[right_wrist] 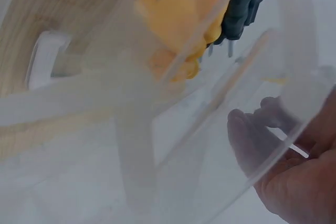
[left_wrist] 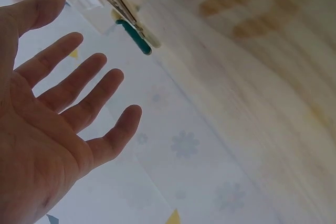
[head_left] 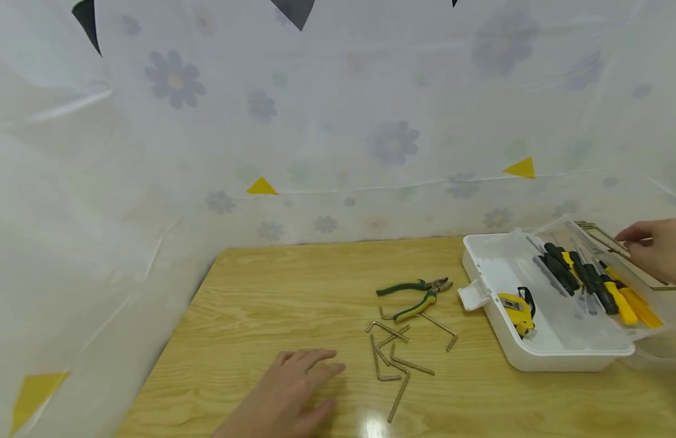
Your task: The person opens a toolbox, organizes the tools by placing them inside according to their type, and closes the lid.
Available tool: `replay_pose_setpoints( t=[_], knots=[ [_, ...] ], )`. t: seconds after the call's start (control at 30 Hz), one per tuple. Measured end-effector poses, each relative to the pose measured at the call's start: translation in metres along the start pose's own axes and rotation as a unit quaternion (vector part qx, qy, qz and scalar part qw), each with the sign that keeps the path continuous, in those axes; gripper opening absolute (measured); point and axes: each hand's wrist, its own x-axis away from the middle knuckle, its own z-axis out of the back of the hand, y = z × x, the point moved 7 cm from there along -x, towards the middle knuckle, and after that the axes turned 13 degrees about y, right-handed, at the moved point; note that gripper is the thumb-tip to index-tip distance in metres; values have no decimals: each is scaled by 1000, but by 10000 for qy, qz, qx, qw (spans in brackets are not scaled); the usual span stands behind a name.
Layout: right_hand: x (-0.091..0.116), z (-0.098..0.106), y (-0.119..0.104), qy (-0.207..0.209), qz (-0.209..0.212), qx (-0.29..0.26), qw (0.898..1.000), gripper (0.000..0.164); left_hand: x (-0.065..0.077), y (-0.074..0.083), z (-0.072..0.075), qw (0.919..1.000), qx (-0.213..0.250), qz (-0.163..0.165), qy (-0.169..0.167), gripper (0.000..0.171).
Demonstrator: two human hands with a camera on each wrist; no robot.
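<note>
My right hand [head_left: 659,249] is at the right end of the tool box, its loosely bent fingertips beside a thin tan frame-like piece [head_left: 611,238]. In the right wrist view, the hand [right_wrist: 294,166] shows partly through clear plastic, with nothing visible between thumb and fingers. A clear tray [head_left: 557,316] bearing black- and yellow-handled screwdrivers [head_left: 603,289] lies over the white box [head_left: 546,360]. Above the front of the table, my left hand [head_left: 294,389] is spread with no object in it. To its right lie several L-shaped hex keys [head_left: 414,367] and green-and-yellow pliers [head_left: 417,298].
A yellow tape measure [head_left: 518,313] is in the white box, near its left wall. The box's white latch [head_left: 473,296] sticks out leftward. Behind the wooden table [head_left: 294,286] hangs a flowered plastic sheet [head_left: 338,121].
</note>
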Motion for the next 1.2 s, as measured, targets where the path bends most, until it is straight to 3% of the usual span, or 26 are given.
replay_pose_setpoints(
  t=[0.13, 0.23, 0.3, 0.37, 0.5, 0.57, 0.7, 0.87, 1.0, 1.1, 1.2],
  knots=[
    [20, 1, -21, 18, 11, 173, 9998, 24, 4, -4, 1, 9999, -117, 113, 6, 47],
    [41, 8, -60, 360, 751, 143, 9964, 19, 7, -9, 3, 9994, -204, 293, -34, 48],
    [57, 16, -93, 693, 1382, -87, 9879, 13, 9, -14, 5, 9987, -280, 423, -31, 49],
    [76, 19, -124, 1069, 2013, -399, 9729, 15, 11, -19, 9, 9981, -357, 502, 57, 49],
    [109, 15, -179, 1242, 2560, -1381, 9487, 30, 16, -35, 20, 9956, -527, 739, 210, 48],
    [123, 4, -205, 1045, 2717, -1655, 9423, 33, 19, -44, 26, 9937, -689, 852, 255, 49],
    [144, -34, -244, -100, 2702, -1490, 9512, 24, 27, -57, 37, 9900, -939, 970, 419, 50],
    [151, -84, -251, -1528, 2266, -1055, 9561, 21, 33, -55, 43, 9898, -936, 867, 634, 48],
    [160, -110, -244, -2214, 2533, -660, 9394, 17, 35, -47, 44, 9905, -889, 716, 768, 53],
    [168, -114, -243, -2389, 2785, -654, 9280, 14, 36, -43, 42, 9908, -844, 687, 806, 54],
    [177, -112, -248, -2565, 2894, -786, 9188, 22, 37, -43, 41, 9908, -821, 679, 837, 55]
  ],
)
